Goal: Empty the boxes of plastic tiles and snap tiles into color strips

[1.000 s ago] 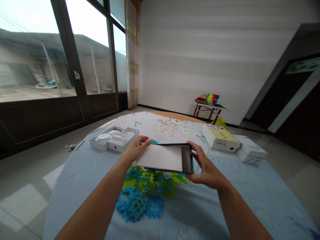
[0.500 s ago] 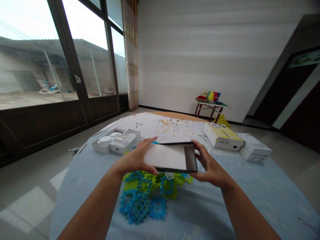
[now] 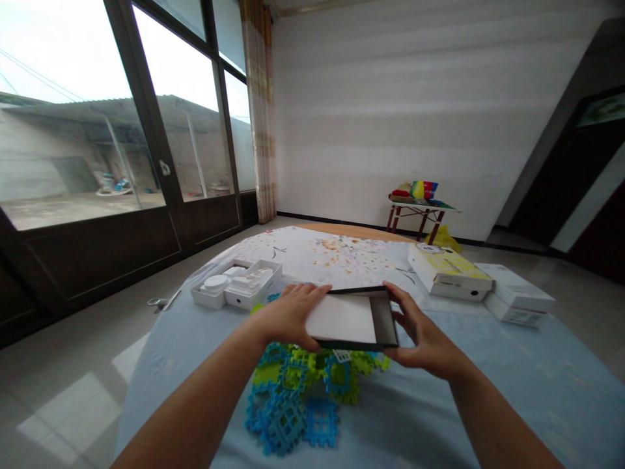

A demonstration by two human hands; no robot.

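Both my hands hold a shallow box [image 3: 386,320] with thin black edges above the table. A flat white panel [image 3: 342,317] covers most of its inside, and a greyish strip shows at the right end. My left hand [image 3: 291,317] grips the left end, fingers over the far edge and thumb at the near edge. On the right end, my right hand [image 3: 420,332] has its fingers at the far corner and its thumb near the lower corner. Beneath the box lies a pile of blue and green interlocking plastic squares [image 3: 293,397], partly hidden by it.
Open white boxes [image 3: 249,286] with white items stand at the left. A yellow-and-white box [image 3: 452,270] and a white box [image 3: 520,294] sit at the right. Scissors [image 3: 159,303] lie at the left table edge. A small table [image 3: 422,207] stands by the wall.
The whole view has shifted, so things appear slightly lower and farther right. My left hand has moved a little rightward over the box's left end. The box is still held in both hands.
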